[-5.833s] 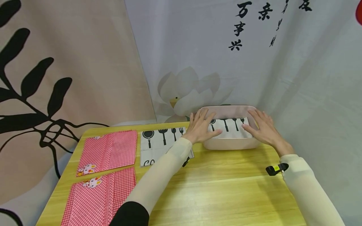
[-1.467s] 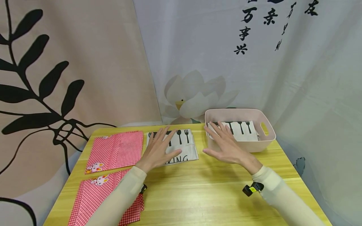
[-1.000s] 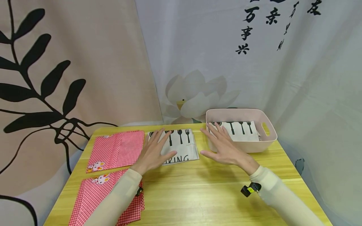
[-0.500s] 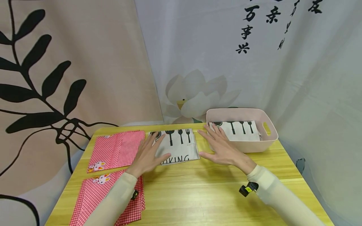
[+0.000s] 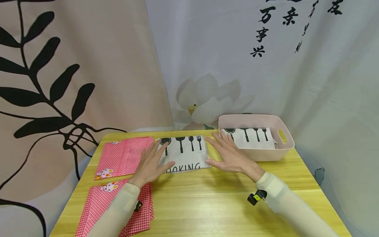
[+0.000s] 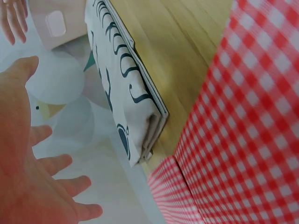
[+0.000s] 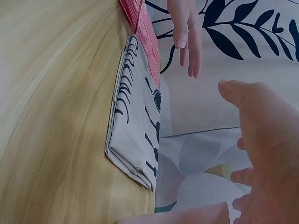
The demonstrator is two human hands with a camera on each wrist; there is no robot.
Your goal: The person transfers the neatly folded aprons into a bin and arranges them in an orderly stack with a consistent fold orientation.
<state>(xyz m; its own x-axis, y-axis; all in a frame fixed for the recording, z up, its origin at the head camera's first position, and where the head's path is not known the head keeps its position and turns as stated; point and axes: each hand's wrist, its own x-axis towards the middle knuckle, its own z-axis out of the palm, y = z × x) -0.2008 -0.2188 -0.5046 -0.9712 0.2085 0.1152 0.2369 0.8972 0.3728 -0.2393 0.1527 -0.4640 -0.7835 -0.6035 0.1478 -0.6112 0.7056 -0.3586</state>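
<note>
A folded white cloth (image 5: 189,161) printed with black kitchen utensils and lettering lies flat on the table between my two hands. My left hand (image 5: 148,168) is spread over its left end, fingers apart and holding nothing. In the left wrist view the layered folded edge of the cloth (image 6: 126,84) shows beyond the spread fingers. My right hand (image 5: 232,156), also spread and without anything in it, hovers between the cloth's right end and the pink basket (image 5: 266,154). Inside that basket sits a similar printed cloth (image 5: 251,140), its left part covered by my fingertips in the head view.
Two red-and-white checked cloths with rabbit prints lie folded at the left, the far cloth (image 5: 124,156) and the near cloth (image 5: 99,200), partly under my left forearm. A fabric curtain (image 5: 195,49) hangs behind the wooden table (image 5: 207,204).
Earlier both hands were at the basket's two sides. They have since moved left to the folded printed cloth, drifting slightly further left over the last second. The head view has shifted a little.
</note>
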